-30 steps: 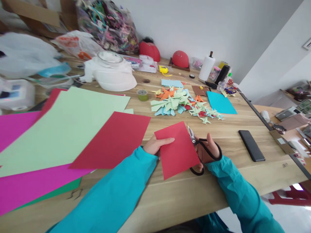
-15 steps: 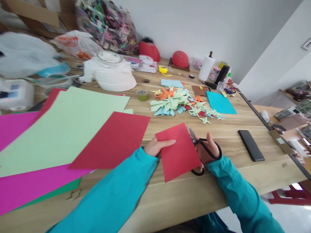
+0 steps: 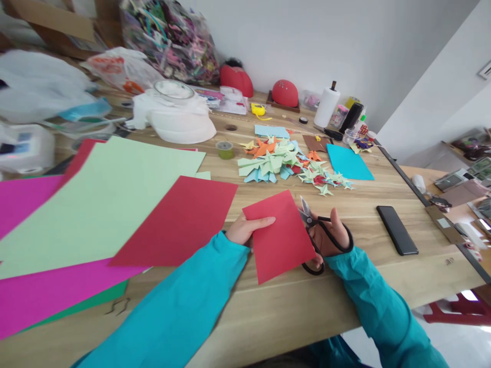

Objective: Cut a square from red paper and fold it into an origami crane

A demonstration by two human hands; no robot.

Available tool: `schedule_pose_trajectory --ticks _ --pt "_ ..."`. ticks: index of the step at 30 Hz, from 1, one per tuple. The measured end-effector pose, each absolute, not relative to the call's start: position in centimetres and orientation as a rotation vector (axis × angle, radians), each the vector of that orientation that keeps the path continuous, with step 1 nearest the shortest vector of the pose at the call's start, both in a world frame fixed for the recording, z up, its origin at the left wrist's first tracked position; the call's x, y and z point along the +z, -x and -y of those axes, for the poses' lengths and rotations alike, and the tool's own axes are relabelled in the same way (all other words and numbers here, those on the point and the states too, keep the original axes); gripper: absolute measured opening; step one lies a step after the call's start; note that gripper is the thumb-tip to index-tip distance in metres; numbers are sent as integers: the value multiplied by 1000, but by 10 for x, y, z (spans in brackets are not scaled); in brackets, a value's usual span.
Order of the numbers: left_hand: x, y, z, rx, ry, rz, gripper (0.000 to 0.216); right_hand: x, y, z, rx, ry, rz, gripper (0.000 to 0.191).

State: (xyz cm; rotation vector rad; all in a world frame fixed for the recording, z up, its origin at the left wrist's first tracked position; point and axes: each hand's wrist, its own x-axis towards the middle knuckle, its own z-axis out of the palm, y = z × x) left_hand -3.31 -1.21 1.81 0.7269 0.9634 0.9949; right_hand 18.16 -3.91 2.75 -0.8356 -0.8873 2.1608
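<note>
Over tabletop (image 3: 276, 312), near its front edge: red sheet (image 3: 282, 245) pinched in left hand (image 3: 241, 229), thumb on top. Right hand (image 3: 321, 243) curled around scissors (image 3: 309, 221), blades parted at sheet's right edge. Open room between right hand and phone (image 3: 397, 230).

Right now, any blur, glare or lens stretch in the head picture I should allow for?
Head view: light is mostly even, with soft shading on the table; the white plastic bag at far left looks soft; a small bright spot shows at lower right; wide-angle stretch seems strongest toward the edges; the scissors and the held red paper read fairly clearly.
</note>
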Motion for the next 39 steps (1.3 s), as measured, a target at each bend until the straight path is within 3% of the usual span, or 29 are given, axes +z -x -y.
schedule_pose_trajectory --ticks 6,15,21,39 --pt "17 31 17 923 -749 -960 37 21 -181 39 2193 814 838 77" --pt "22 39 15 936 -739 -854 39 19 -186 37 2355 758 1008 91" --pt "19 37 13 936 -779 -939 39 21 -184 38 2312 796 902 80" --pt "12 37 10 981 -787 -843 34 10 -190 37 2333 629 1043 86"
